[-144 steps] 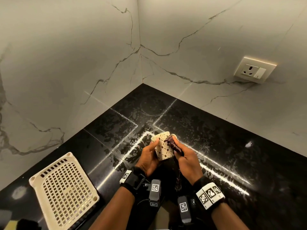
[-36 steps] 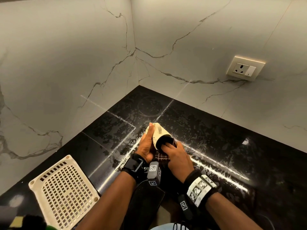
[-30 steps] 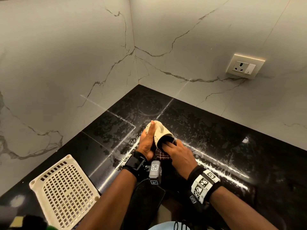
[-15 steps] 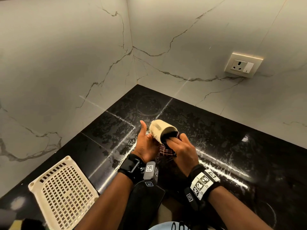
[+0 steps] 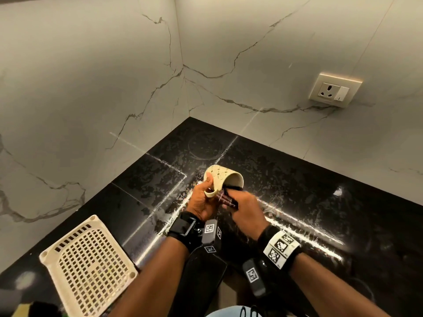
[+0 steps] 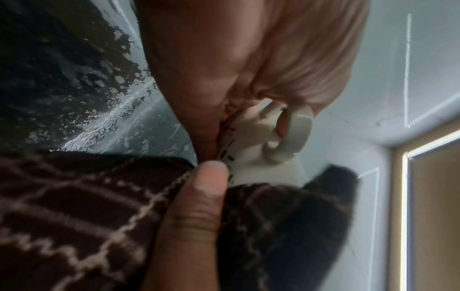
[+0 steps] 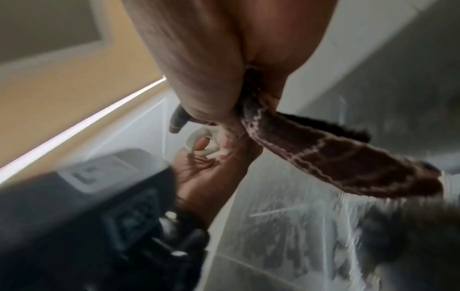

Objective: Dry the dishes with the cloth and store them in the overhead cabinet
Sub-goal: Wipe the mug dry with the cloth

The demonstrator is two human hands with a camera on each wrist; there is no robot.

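Drying goes best if the mug (image 5: 223,179), gripped at its handle by the left hand (image 5: 202,202) above the worktop (image 5: 297,191), is turned while the cloth (image 5: 226,199), bunched in the right hand (image 5: 246,210), is pressed inside.

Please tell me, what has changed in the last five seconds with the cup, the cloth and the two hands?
The mug was turned: its patterned side faced up, now its mouth faces the right hand, which pushes the dark cloth inside. The left hand now holds it at the handle. The basket stayed in place.
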